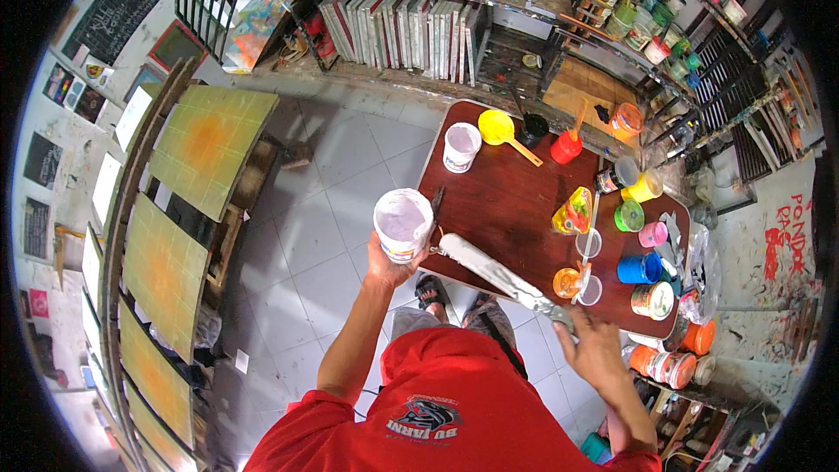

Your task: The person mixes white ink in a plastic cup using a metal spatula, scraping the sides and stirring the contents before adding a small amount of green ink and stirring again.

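My left hand (391, 267) supports a white plastic tub (400, 249) from below and the side. Pale lilac-grey paint lies inside the tub and smears its rim. In my right hand (596, 351) is the end of a long stick (498, 274), thickly coated in whitish paint. The stick slants over the table's near edge, its far end close to the tub but apart from it. A second white tub (461, 148) with similar paint stands on the brown table (502, 210). Near it is a yellow ladle-like cup (498, 127) with a handle.
Paint pots, among them a blue one (640, 268), a green one (629, 215) and a red one (566, 148), crowd the table's right side. Printed panels (208, 144) lean on a rack at the left. Shelves with frames (402, 31) and jars line the back wall.
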{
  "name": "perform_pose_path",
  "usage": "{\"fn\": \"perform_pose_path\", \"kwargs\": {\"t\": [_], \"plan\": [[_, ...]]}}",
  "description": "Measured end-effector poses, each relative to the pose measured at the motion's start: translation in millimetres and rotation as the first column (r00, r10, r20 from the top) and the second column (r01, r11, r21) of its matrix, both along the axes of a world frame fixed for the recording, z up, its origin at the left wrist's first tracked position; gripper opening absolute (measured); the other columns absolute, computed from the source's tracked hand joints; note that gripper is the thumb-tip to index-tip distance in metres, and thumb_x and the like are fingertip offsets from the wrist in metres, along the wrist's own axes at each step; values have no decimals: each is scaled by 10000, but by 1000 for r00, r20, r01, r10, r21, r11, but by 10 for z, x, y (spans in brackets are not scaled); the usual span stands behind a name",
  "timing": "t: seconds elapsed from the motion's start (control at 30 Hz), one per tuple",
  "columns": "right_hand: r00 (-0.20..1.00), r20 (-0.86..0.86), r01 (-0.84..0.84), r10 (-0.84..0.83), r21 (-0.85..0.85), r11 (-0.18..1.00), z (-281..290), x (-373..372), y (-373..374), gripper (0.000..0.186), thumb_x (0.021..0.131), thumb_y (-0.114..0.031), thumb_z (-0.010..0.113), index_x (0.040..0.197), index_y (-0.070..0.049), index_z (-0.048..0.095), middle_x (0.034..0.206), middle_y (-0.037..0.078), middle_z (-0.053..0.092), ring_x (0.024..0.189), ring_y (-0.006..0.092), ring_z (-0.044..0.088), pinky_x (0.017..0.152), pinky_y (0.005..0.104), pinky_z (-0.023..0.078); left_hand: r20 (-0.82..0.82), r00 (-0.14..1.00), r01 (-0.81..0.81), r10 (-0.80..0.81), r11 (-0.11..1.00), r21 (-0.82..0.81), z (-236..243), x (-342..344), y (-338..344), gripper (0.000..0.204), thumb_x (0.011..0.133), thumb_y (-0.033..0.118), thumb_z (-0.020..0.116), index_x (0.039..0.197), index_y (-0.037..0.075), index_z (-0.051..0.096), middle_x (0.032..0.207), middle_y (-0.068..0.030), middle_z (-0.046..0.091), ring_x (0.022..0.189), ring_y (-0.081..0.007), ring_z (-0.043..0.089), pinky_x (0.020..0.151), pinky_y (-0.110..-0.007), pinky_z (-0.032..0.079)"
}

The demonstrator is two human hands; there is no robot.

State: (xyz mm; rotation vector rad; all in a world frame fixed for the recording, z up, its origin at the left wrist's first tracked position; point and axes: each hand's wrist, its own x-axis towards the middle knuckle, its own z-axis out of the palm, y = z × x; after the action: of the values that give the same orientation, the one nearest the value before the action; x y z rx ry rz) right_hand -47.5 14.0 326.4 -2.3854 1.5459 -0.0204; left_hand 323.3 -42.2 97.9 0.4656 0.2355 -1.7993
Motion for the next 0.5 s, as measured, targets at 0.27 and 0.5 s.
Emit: {"fn": "perform_pose_path", "kwargs": {"t": [0.27, 0.5], "plan": [[995, 64, 75, -73, -21, 997, 451, 115, -455, 415, 902, -378, 651, 1172, -72, 578, 1046, 185, 668, 876, 394, 657, 736, 498, 480, 263, 965, -16, -4, 997, 76, 153, -10, 9, 610, 907, 567, 396, 1342, 158, 519, 1295, -96, 577, 1140, -315, 581, 858, -473, 559], [959, 234, 170, -158, -30, 985, 476, 154, -652, 335, 908, -281, 661, 1132, -41, 597, 916, 191, 678, 807, 395, 655, 715, 474, 496, -393, 912, -145, 116, 989, -44, 48, 19, 86, 570, 854, 544, 521, 1266, 153, 569, 1262, -110, 562, 1122, -310, 542, 765, -513, 569]]}}
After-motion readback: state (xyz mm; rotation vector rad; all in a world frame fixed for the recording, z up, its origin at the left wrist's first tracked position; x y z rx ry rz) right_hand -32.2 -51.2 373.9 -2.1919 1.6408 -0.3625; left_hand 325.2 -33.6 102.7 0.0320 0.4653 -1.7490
